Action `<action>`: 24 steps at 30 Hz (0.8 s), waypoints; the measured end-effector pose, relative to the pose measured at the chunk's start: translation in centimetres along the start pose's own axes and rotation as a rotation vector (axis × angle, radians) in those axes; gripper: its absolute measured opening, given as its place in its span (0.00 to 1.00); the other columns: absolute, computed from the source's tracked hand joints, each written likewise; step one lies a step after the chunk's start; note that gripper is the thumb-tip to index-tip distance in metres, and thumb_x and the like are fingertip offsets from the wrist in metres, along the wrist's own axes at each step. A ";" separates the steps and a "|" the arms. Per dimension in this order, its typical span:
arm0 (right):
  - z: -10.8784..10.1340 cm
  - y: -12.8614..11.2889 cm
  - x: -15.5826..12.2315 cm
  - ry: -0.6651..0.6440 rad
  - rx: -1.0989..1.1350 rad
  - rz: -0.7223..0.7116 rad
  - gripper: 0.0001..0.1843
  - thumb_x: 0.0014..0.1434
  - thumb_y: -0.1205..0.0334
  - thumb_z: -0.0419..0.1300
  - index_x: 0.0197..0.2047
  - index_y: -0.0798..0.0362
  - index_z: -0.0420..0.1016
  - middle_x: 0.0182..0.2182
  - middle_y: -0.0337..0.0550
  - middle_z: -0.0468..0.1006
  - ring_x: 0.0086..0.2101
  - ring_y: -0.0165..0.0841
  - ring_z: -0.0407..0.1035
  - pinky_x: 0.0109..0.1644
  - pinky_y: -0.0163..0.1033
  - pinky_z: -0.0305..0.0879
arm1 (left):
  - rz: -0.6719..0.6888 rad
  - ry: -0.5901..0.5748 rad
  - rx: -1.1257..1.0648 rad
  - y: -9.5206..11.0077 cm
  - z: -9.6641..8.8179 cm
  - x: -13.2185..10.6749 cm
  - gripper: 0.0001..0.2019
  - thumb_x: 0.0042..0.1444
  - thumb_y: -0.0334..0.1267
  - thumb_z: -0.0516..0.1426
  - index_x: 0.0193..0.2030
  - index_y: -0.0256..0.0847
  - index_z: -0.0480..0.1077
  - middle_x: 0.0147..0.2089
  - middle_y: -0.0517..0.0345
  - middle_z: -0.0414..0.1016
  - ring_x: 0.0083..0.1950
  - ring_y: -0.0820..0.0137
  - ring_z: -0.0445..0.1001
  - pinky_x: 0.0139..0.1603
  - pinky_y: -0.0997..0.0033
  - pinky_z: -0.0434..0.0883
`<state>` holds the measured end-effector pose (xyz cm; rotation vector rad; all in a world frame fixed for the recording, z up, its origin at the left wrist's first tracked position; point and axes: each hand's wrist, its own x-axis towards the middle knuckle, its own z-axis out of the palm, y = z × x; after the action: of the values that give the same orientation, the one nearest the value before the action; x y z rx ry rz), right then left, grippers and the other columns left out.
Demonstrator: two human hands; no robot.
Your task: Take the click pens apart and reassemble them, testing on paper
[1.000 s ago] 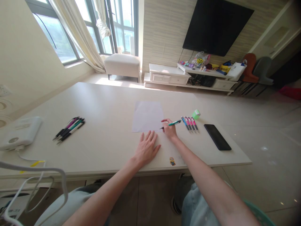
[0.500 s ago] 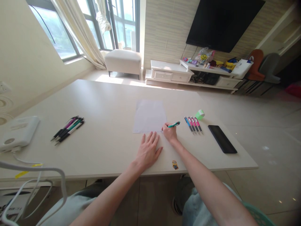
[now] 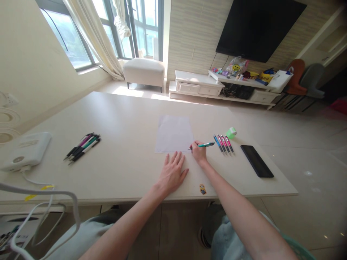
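My right hand point(image 3: 199, 151) grips a teal pen point(image 3: 204, 145), its tip at the lower right corner of a white sheet of paper point(image 3: 173, 133) on the table. Flat on the table just below the paper's near edge lies my left hand point(image 3: 172, 172), fingers spread and holding nothing. Several pink and blue pens point(image 3: 223, 143) lie in a row right of my right hand. A bundle of several pens point(image 3: 82, 146) sits far to the left.
A green tape dispenser point(image 3: 231, 132) and a black phone point(image 3: 256, 165) lie right of the pens. A white device point(image 3: 27, 150) with cables rests at the table's left end. A small cartoon sticker point(image 3: 202, 188) is near the front edge point(image 3: 244, 195).
My right hand has shifted slightly right along the paper's lower edge, and the pen now lies flatter. My left hand has stayed put.
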<state>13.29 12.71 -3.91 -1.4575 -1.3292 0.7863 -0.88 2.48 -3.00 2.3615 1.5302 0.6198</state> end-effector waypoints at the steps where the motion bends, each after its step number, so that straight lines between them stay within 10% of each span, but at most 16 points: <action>1: -0.1 -0.1 -0.1 -0.001 0.037 0.018 0.10 0.47 0.63 0.49 0.18 0.53 0.66 0.12 0.34 0.62 0.17 0.28 0.58 0.22 0.33 0.54 | 0.003 0.005 -0.004 0.0 0.0 0.0 0.25 0.62 0.46 0.45 0.63 0.38 0.55 0.68 0.45 0.51 0.69 0.57 0.44 0.67 0.48 0.38; 8: -1.9 -3.6 -2.0 -0.029 0.318 -0.020 0.26 0.44 0.64 0.60 0.49 0.52 0.64 0.17 0.30 0.68 0.16 0.28 0.61 0.19 0.32 0.58 | -0.050 0.167 -0.196 0.1 -0.5 0.1 0.17 0.61 0.36 0.46 0.55 0.40 0.64 0.61 0.48 0.63 0.65 0.62 0.56 0.65 0.54 0.52; 15: -5.6 -7.9 -3.4 -0.100 0.445 -0.094 0.33 0.45 0.66 0.61 0.56 0.47 0.59 0.15 0.27 0.65 0.14 0.25 0.58 0.16 0.30 0.52 | -0.312 0.291 -0.714 1.4 -2.4 -1.1 0.10 0.56 0.35 0.52 0.41 0.44 0.72 0.44 0.53 0.75 0.48 0.63 0.71 0.53 0.61 0.64; 24: -6.6 -8.9 -4.2 -0.054 0.365 -0.108 0.35 0.49 0.61 0.61 0.59 0.47 0.56 0.15 0.28 0.67 0.15 0.26 0.58 0.18 0.30 0.54 | -0.534 0.055 -1.095 2.6 -3.6 -1.8 0.12 0.52 0.43 0.55 0.38 0.38 0.72 0.33 0.52 0.77 0.35 0.66 0.75 0.38 0.67 0.68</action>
<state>15.55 6.52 5.88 -1.0750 -1.2176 0.9458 -1.17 -0.28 0.95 1.0866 1.2448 1.0211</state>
